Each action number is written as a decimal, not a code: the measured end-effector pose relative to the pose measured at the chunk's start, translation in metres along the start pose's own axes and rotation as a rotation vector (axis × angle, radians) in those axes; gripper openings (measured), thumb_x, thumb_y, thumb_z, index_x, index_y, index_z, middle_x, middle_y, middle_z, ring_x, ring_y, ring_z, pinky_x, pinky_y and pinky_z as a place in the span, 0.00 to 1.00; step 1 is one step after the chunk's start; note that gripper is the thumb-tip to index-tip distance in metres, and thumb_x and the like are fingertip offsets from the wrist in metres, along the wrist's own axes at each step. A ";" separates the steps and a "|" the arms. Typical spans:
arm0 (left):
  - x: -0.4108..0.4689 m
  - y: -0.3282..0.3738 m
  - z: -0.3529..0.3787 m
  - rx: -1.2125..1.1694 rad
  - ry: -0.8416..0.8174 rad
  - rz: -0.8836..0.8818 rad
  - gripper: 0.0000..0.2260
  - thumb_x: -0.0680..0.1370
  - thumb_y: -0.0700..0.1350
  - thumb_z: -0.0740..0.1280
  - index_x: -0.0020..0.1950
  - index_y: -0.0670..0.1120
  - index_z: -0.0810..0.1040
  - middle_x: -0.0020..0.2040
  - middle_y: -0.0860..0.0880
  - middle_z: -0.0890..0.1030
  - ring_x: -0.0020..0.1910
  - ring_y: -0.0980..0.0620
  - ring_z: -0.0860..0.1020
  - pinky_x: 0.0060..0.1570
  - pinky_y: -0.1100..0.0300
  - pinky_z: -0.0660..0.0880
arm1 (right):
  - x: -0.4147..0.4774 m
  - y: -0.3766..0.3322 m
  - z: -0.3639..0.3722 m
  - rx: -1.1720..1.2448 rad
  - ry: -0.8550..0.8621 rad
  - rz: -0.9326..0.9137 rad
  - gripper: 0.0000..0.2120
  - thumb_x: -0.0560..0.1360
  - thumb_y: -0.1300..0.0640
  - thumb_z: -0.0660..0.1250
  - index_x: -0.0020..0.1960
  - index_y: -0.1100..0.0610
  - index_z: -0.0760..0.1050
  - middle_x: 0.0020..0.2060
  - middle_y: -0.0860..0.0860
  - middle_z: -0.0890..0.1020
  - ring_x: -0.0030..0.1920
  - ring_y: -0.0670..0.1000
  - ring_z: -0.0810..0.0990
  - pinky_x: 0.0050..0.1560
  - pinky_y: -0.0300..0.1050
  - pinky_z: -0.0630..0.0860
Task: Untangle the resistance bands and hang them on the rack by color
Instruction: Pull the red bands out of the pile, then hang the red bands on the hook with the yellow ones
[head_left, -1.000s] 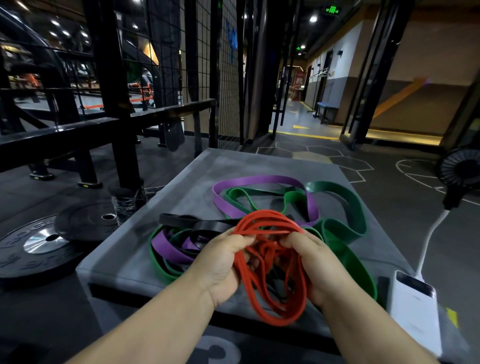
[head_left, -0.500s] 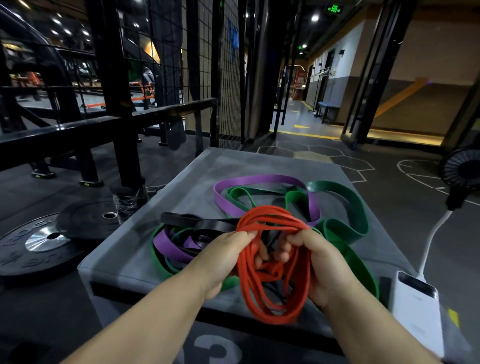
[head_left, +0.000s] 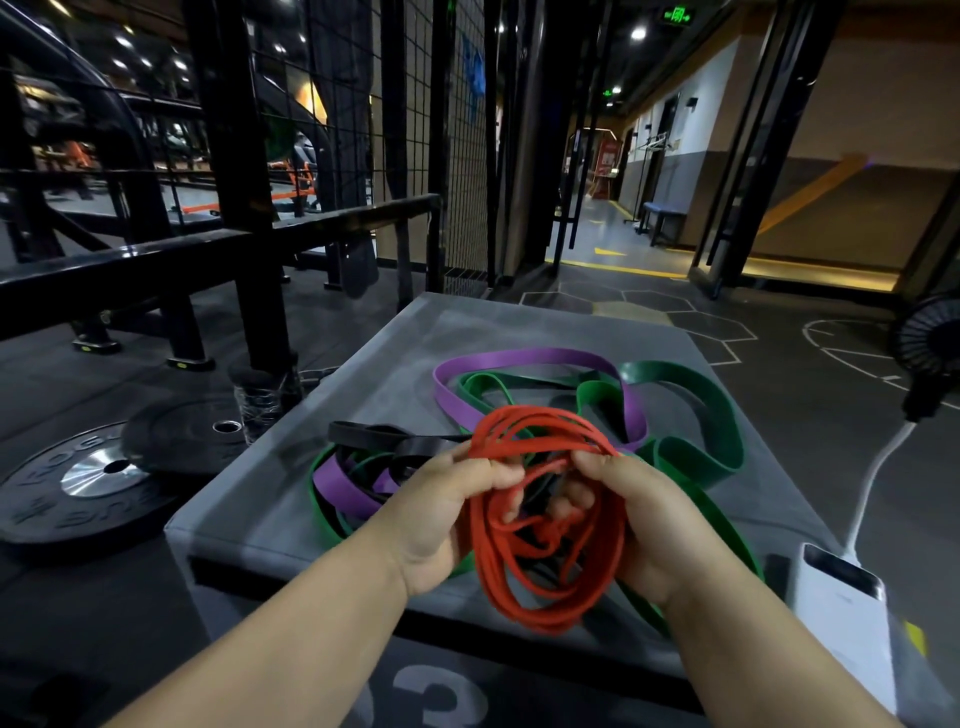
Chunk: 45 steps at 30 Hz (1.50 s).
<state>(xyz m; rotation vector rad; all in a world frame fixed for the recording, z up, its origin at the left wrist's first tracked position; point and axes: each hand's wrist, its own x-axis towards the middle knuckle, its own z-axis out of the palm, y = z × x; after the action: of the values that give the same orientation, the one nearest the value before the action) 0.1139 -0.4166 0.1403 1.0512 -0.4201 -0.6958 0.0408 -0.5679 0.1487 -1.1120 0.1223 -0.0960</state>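
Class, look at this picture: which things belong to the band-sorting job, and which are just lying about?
Job: red bands, gripped by left hand and right hand; purple band; green bands; black band; the box they lie on.
Lying about: weight plates; bottle; power bank; fan.

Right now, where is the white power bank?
Head view, lower right: the white rectangular power bank lies just right of the right hand, its cable rising toward a black fan.
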 end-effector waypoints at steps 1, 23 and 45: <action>-0.001 0.002 -0.001 0.033 -0.041 -0.005 0.13 0.65 0.35 0.68 0.49 0.37 0.76 0.29 0.46 0.74 0.27 0.54 0.73 0.30 0.64 0.73 | 0.000 -0.001 0.000 0.030 0.004 0.013 0.03 0.66 0.60 0.69 0.34 0.59 0.77 0.25 0.52 0.70 0.28 0.51 0.74 0.31 0.41 0.76; -0.079 0.068 -0.024 0.115 0.112 0.131 0.07 0.67 0.41 0.66 0.42 0.39 0.74 0.29 0.47 0.74 0.29 0.52 0.74 0.49 0.47 0.72 | -0.009 -0.012 0.085 -0.133 -0.431 0.066 0.14 0.68 0.66 0.68 0.52 0.68 0.81 0.45 0.64 0.83 0.40 0.55 0.84 0.42 0.45 0.81; -0.297 0.165 -0.064 0.376 0.796 0.586 0.07 0.79 0.38 0.63 0.51 0.41 0.80 0.41 0.43 0.84 0.37 0.49 0.82 0.36 0.59 0.78 | -0.040 0.018 0.330 -0.280 -0.885 -0.064 0.11 0.71 0.59 0.73 0.48 0.64 0.77 0.30 0.51 0.75 0.28 0.46 0.74 0.28 0.39 0.75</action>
<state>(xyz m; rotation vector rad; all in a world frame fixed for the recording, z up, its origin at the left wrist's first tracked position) -0.0065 -0.1159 0.2611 1.3741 -0.1384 0.3523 0.0500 -0.2614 0.2785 -1.3466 -0.7094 0.3687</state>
